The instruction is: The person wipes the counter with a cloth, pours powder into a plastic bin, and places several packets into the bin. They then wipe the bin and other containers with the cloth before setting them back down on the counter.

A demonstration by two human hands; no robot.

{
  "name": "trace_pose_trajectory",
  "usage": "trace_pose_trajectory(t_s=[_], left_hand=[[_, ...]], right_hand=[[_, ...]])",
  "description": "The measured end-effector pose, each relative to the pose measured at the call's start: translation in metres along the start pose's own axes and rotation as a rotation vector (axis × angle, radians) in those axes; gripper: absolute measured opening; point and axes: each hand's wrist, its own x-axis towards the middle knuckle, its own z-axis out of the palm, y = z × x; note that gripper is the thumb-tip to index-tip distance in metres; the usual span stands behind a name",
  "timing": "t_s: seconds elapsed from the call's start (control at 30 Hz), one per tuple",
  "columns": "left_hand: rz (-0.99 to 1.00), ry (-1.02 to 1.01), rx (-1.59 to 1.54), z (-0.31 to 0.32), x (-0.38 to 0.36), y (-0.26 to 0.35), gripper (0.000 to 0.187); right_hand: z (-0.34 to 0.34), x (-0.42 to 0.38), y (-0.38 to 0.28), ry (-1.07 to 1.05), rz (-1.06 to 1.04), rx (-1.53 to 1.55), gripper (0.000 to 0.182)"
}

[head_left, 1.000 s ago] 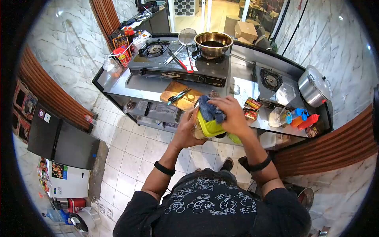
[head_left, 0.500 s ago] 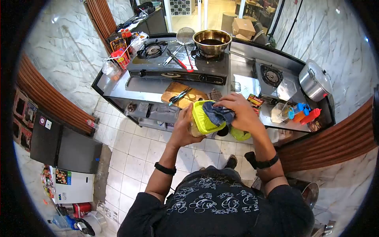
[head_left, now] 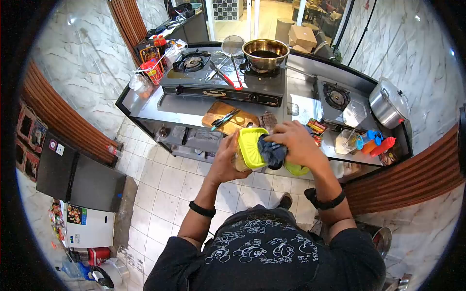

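Observation:
My left hand (head_left: 227,162) is wrapped round a clear container with a lime-green lid (head_left: 251,144), held up in front of the counter with the lid side turned toward me. In my right hand (head_left: 297,143) is a bunched dark blue cloth (head_left: 273,151), which lies against the right edge of the lid. The fingers of my right hand are closed over the cloth. Beyond the container, a wooden cutting board (head_left: 218,109) rests on the counter with scissors (head_left: 224,119) on it. A second lime-green item (head_left: 296,169) shows partly below my right hand.
A two-burner stove (head_left: 194,82) carries a brass-coloured pot (head_left: 266,56) of dark liquid, a strainer and red-handled tongs (head_left: 228,80). To the right stand a single burner (head_left: 336,97), a lidded steel pot (head_left: 390,104) and squeeze bottles (head_left: 383,146). A fridge (head_left: 80,174) is at left.
The cloth has slid from the middle of the lid to its right edge, with my right hand moving slightly right. More of the lid's ribbed top shows now. My left hand keeps its hold.

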Motion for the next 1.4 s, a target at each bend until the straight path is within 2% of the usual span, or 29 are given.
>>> trace_pose_trajectory(t_s=[0.03,0.1,0.13,0.23,0.27,0.37,0.53,0.6,0.63,0.7,0.8,0.97,1.03,1.17,1.23,1.33,1.4], left_hand=[[-0.003,-0.001,0.002,-0.001,-0.001,-0.002,0.113],[0.007,0.006,0.008,-0.003,-0.001,-0.007,0.114],[-0.013,-0.032,0.045,-0.005,0.000,-0.003,0.113],[0.068,-0.068,0.041,-0.001,0.004,0.001,0.111],[0.026,-0.023,-0.011,0.003,0.002,0.005,0.109],[0.045,-0.025,-0.009,0.008,-0.003,0.007,0.110],[0.089,-0.018,-0.008,0.008,-0.006,0.003,0.109],[0.091,-0.037,0.041,0.007,-0.004,-0.001,0.109],[0.096,-0.052,0.091,0.006,-0.003,-0.003,0.110],[0.088,-0.121,0.164,0.005,-0.002,-0.002,0.110],[0.071,-0.124,0.000,0.004,0.000,-0.001,0.113],[0.007,-0.106,-0.041,0.002,0.000,0.000,0.117],[-0.007,-0.156,-0.013,-0.001,0.001,-0.004,0.120],[-0.042,-0.067,-0.055,-0.002,0.005,0.001,0.114],[-0.001,-0.104,-0.081,0.000,0.007,0.000,0.115],[0.060,-0.098,-0.123,-0.002,0.014,0.004,0.115],[0.031,-0.134,-0.127,-0.005,0.016,0.004,0.115]], right_hand=[[0.001,0.000,0.002,0.000,-0.001,0.004,0.045],[0.004,0.002,0.006,0.183,0.109,-0.007,0.044],[0.008,0.005,0.004,0.273,0.077,0.030,0.046],[0.014,0.014,-0.008,0.247,-0.038,0.118,0.046],[0.015,0.016,-0.013,0.236,0.018,0.156,0.046],[0.019,0.016,-0.007,0.261,-0.014,0.103,0.044],[0.022,0.011,-0.002,0.229,0.077,0.004,0.041],[0.032,0.012,0.001,0.142,0.216,0.031,0.044],[0.033,0.013,0.002,0.144,0.218,0.030,0.044],[0.035,0.016,0.002,0.155,0.179,0.243,0.043],[0.028,0.018,0.000,0.143,0.067,0.212,0.041],[0.014,0.013,0.002,0.011,-0.129,0.319,0.039],[0.015,0.007,0.004,-0.046,-0.202,0.355,0.039],[0.017,0.007,0.002,0.118,-0.106,0.347,0.037],[0.026,0.014,0.001,0.281,0.085,0.175,0.040],[0.029,0.020,-0.004,0.358,0.021,0.141,0.044],[0.030,0.019,-0.003,0.375,0.002,0.182,0.045]])
